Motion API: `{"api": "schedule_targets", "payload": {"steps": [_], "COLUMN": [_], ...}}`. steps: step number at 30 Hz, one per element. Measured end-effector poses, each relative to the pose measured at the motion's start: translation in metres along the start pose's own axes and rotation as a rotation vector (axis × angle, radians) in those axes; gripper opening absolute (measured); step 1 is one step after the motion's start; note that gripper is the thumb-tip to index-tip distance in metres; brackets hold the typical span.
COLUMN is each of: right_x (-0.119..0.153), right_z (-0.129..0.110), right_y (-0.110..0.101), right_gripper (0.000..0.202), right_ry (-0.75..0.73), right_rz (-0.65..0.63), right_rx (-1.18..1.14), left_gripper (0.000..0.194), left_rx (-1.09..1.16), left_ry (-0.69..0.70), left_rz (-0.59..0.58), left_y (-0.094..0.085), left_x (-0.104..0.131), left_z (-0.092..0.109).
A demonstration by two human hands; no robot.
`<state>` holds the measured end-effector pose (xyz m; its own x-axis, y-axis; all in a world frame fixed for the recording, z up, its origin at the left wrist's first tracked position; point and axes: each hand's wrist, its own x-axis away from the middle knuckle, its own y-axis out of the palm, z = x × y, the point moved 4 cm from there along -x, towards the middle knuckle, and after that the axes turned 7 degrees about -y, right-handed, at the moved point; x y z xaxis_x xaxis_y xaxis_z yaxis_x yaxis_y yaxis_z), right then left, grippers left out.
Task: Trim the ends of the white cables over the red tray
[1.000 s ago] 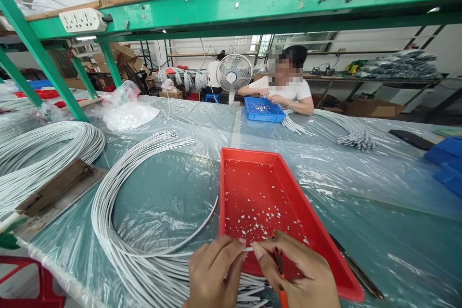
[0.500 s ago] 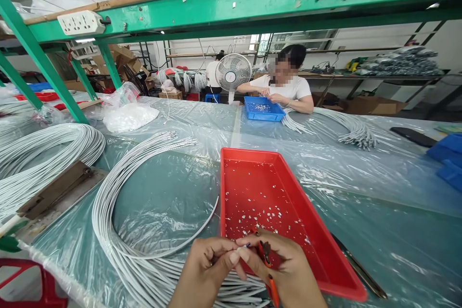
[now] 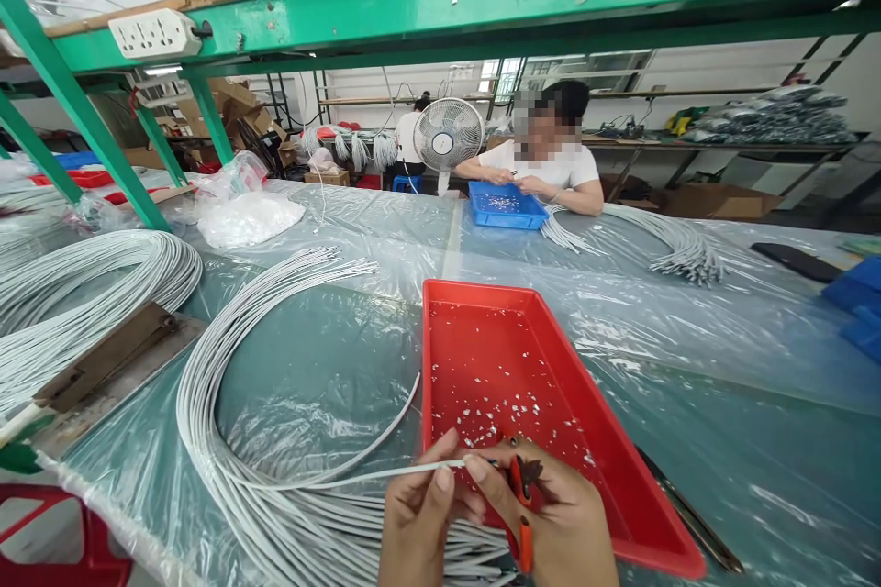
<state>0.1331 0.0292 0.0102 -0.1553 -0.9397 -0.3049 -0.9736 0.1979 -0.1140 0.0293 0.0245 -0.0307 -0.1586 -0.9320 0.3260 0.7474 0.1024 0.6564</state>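
Note:
A single white cable runs from the coiled bundle of white cables to my hands at the bottom centre. My left hand pinches this cable a little behind its end. With thumb and finger, my right hand grips the cable's end, where a small dark tip shows. Orange-handled cutters also rest in my right hand, their dark blades pointing up beside the fingers. Just beyond both hands lies a red tray with small white scraps scattered over its bottom.
A dark metal tool lies right of the red tray. To the left are another cable coil and a metal-and-wood block. Across the table, a person works over a blue tray. A green shelf beam crosses overhead.
My left hand has shifted right and back along the cable, so more of the cable shows between my hands. My right hand has turned slightly, with the cutters moved a little right.

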Motion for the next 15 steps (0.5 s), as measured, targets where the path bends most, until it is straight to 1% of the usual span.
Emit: {"api": "schedule_targets", "payload": {"steps": [2, 4, 7, 9, 10, 11, 12, 13, 14, 15], "right_x": [0.001, 0.003, 0.007, 0.012, 0.013, 0.014, 0.014, 0.013, 0.012, 0.013], "right_z": [0.0, -0.002, -0.008, -0.014, -0.016, -0.017, -0.016, -0.014, -0.011, -0.006], "right_y": [0.003, 0.005, 0.006, 0.009, 0.01, 0.011, 0.012, 0.013, 0.014, 0.017], "right_gripper": [0.014, 0.015, 0.011, 0.007, 0.007, 0.007, 0.008, 0.01, 0.012, 0.014], "right_ry": [-0.042, -0.129, -0.359, -0.538, -0.596, -0.615, -0.591, -0.524, -0.421, -0.299], "right_rz": [-0.017, -0.035, -0.052, -0.105, -0.137, -0.173, -0.215, -0.263, -0.324, -0.414], "right_rx": [0.029, 0.097, 0.294, 0.413, 0.457, 0.478, 0.471, 0.432, 0.356, 0.252], "left_gripper": [0.033, 0.026, 0.025, 0.026, 0.026, 0.025, 0.025, 0.026, 0.026, 0.027], "left_rx": [0.104, 0.131, 0.075, 0.024, 0.004, -0.015, -0.035, -0.054, -0.077, -0.103], "left_ry": [0.018, 0.032, 0.056, 0.055, 0.057, 0.064, 0.072, 0.077, 0.082, 0.086], "left_rz": [0.026, 0.042, 0.041, 0.019, 0.006, -0.007, -0.019, -0.029, -0.034, -0.034], "left_y": [0.002, 0.005, 0.005, 0.004, 0.004, 0.003, 0.003, 0.003, 0.002, 0.001], "left_x": [-0.003, -0.004, -0.003, -0.003, -0.002, -0.002, -0.002, -0.002, -0.002, -0.003], "left_z": [0.006, 0.013, 0.024, 0.031, 0.036, 0.04, 0.044, 0.048, 0.051, 0.053]}}
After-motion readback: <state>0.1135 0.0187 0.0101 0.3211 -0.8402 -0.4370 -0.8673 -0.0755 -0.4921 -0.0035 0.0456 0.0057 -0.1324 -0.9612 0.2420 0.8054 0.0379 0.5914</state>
